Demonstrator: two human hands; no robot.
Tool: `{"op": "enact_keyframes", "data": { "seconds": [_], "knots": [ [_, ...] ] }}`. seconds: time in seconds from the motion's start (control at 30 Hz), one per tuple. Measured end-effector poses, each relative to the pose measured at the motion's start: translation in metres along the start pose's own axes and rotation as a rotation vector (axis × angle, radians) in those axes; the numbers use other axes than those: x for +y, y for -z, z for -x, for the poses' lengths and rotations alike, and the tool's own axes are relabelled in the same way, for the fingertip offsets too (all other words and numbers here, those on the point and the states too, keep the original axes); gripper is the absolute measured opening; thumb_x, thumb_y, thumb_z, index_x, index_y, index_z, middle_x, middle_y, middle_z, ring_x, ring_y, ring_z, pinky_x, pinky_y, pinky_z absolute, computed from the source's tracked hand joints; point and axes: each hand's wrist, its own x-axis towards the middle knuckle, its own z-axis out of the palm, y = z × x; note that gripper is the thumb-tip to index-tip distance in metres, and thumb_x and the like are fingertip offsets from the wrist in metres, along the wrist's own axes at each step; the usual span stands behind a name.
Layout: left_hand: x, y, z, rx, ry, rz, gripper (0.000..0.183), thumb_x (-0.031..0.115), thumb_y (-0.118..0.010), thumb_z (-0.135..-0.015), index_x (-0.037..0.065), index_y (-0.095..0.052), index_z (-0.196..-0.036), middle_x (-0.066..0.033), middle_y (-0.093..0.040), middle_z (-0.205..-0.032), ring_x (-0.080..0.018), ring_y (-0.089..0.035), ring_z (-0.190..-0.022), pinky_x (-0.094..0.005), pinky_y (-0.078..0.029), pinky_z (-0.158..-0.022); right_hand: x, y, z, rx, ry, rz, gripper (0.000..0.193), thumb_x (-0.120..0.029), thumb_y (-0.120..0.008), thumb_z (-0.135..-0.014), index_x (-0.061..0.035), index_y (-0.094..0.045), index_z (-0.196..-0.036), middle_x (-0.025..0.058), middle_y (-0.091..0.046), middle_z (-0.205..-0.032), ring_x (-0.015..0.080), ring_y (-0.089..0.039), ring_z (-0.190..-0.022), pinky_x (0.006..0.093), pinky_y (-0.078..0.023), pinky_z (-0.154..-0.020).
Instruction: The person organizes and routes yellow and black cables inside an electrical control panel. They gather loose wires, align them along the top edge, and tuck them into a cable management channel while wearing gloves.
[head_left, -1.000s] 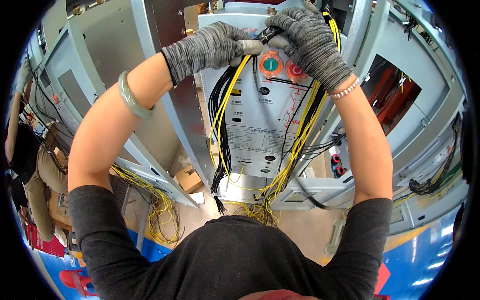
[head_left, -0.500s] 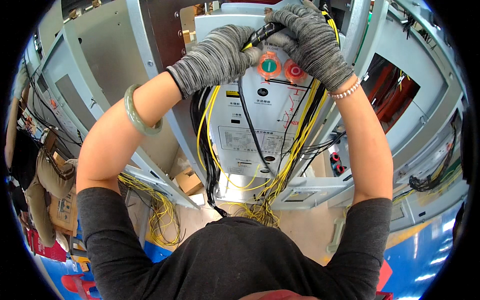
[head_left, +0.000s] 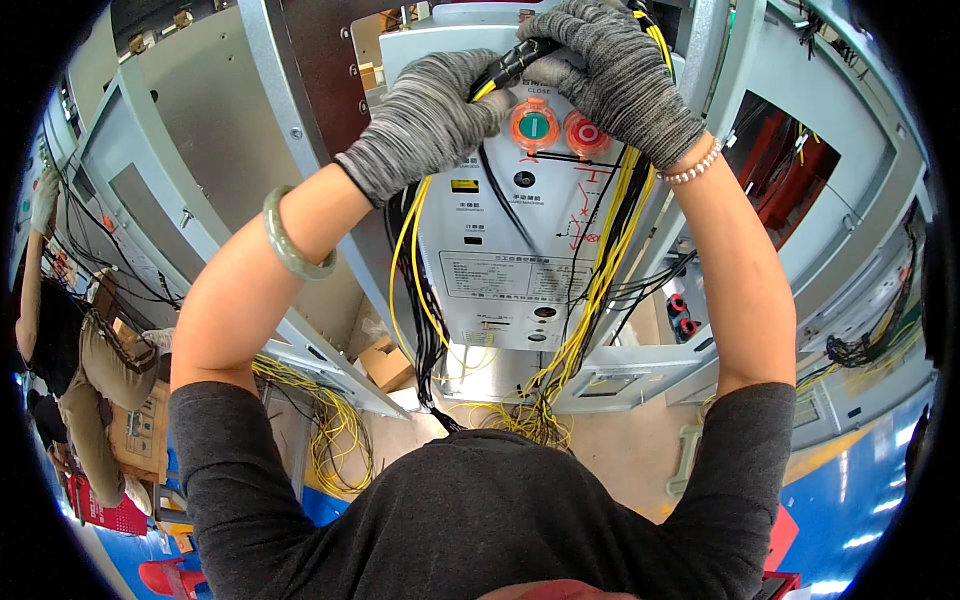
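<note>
My left hand [head_left: 430,125] and my right hand [head_left: 615,85], both in grey knitted gloves, are closed on one wire bundle [head_left: 515,64] in front of the top of a light grey switchgear panel [head_left: 465,225]. The bundle has a black wrapping, with yellow wire showing by my left fingers. Below the left hand hangs a thin black strand [head_left: 503,200], its lower end blurred. Long yellow and black wires [head_left: 610,265] drop from the right hand's side; others [head_left: 408,255] drop from the left. Between the hands sit a green button [head_left: 534,125] and a red button [head_left: 587,133].
Metal cabinet frames [head_left: 330,200] rise on both sides of the panel. Coiled yellow wires [head_left: 340,435] lie at lower left, near a cardboard box [head_left: 385,363]. A co-worker [head_left: 75,350] is at the far left by other wiring. A red stool [head_left: 170,578] stands at lower left.
The black strand below my left hand has swung and blurred, and less of its length shows. Both hands keep their hold on the bundle. The whole view has shifted slightly.
</note>
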Motion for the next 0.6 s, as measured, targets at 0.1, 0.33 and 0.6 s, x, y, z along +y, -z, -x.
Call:
{"op": "enact_keyframes", "data": {
  "seconds": [0.1, 0.33, 0.6],
  "knots": [
    [-0.017, -0.009, -0.005, 0.290, -0.419, -0.415, 0.026, 0.022, -0.058, -0.087, 0.006, -0.060, -0.108, -0.0121, -0.064, -0.076, -0.0219, -0.062, -0.066, -0.0365, -0.051, -0.067, 0.000, 0.001, 0.000, -0.015, -0.027, 0.046, 0.032, -0.028, -0.069, -0.072, -0.0086, -0.063, -0.097, 0.0094, -0.063, -0.095, 0.0271, -0.059, -0.093, 0.0412, -0.037, -0.094],
    [-0.034, 0.030, 0.000, -0.072, -0.591, -0.006, 0.033, 0.014, -0.057, -0.087, 0.007, -0.056, -0.120, -0.0187, -0.062, -0.099, -0.0317, -0.062, -0.092, -0.0360, -0.050, -0.083, 0.006, 0.001, 0.002, -0.005, 0.023, -0.049, 0.030, -0.024, -0.070, -0.072, -0.0088, -0.063, -0.096, 0.0093, -0.063, -0.097, 0.0274, -0.058, -0.095, 0.0409, -0.038, -0.093],
    [-0.027, 0.020, -0.007, 0.130, -0.502, -0.419, 0.022, 0.016, -0.054, -0.090, 0.007, -0.062, -0.109, -0.0132, -0.065, -0.087, -0.0268, -0.063, -0.081, -0.0335, -0.051, -0.076, 0.004, 0.004, -0.001, -0.112, 0.086, 0.082, 0.036, -0.032, -0.069, -0.072, -0.0096, -0.063, -0.099, 0.0117, -0.060, -0.097, 0.0301, -0.057, -0.094, 0.0446, -0.038, -0.091]
  ]
}}
